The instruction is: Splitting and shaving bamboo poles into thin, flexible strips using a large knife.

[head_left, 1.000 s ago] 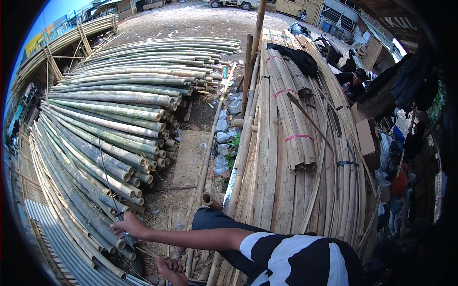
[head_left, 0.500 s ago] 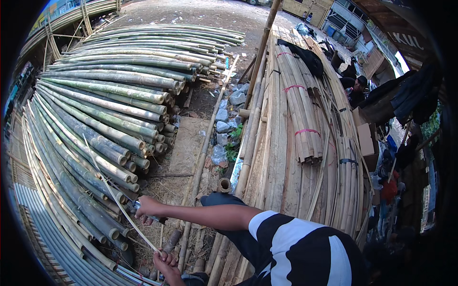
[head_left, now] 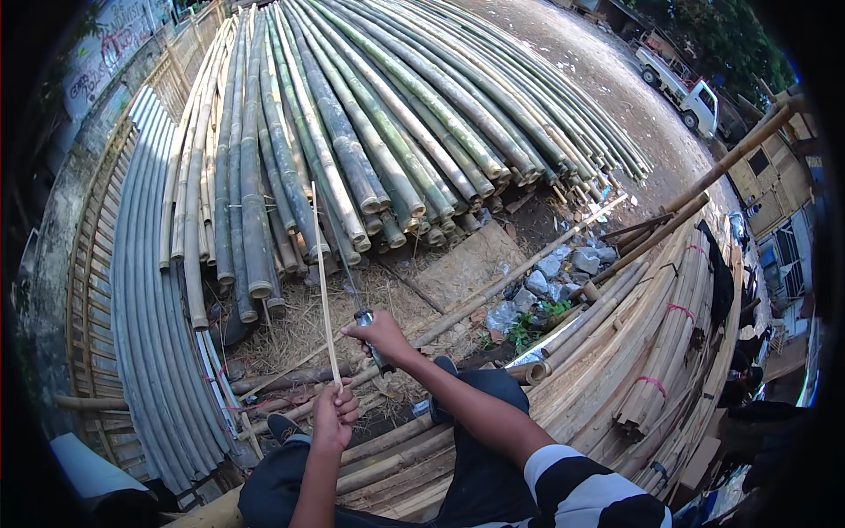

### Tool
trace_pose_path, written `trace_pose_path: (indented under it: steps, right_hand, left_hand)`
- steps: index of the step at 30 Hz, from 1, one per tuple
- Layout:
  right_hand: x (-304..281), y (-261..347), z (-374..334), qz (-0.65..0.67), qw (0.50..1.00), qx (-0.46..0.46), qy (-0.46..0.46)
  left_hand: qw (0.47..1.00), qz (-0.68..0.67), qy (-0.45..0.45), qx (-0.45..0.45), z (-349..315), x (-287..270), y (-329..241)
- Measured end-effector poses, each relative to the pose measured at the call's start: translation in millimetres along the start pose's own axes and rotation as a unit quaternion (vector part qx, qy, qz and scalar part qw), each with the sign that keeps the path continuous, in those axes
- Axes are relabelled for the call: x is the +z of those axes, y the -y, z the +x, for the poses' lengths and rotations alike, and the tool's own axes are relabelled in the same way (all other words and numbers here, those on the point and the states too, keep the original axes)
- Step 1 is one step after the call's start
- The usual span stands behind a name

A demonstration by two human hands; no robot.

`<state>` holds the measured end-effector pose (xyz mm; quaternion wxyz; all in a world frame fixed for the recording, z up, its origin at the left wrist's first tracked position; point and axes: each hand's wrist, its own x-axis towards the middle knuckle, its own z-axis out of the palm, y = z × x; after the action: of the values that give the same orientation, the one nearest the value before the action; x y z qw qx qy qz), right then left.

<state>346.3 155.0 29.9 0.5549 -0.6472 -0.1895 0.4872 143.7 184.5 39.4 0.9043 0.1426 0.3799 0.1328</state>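
A thin pale bamboo strip (head_left: pixel 326 308) stands up almost vertically from my left hand (head_left: pixel 334 415), whose fingers are pinched round its lower end. Just right of the strip, my right hand (head_left: pixel 385 338) is closed on the handle of a knife (head_left: pixel 364 319). The knife has a dark and silvery handle, and its thin blade points up and away, apart from the strip. My knees in dark trousers are bent beneath my forearms, and straw-littered ground lies beyond my hands.
A large stack of green bamboo poles (head_left: pixel 396 158) fills the far side. Corrugated sheets (head_left: pixel 145 299) lie at the left. Split bamboo slats (head_left: pixel 607 352), some tied in bundles, run along the right. Grey stones (head_left: pixel 585 260) sit before them. A white truck (head_left: pixel 700 110) is parked far off.
The view has swung to the left. My right hand with the knife has come away from the strip, which now points more upright. Both hands keep their holds.
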Motion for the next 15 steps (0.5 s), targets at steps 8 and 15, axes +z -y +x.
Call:
trace_pose_path:
  steps: [8, 15]
  right_hand:
    - [13.7, -16.2, 2.0, 0.01, 1.0, -0.01, -0.018]
    - [3.0, -21.7, 7.5, -0.033, 0.996, -0.062, -0.053]
  left_hand:
    - [0.999, 0.052, 0.009, 0.003, -5.3, 13.9, 21.1]
    - [0.997, 0.054, 0.015, -0.058, -10.7, 28.6, 32.0]
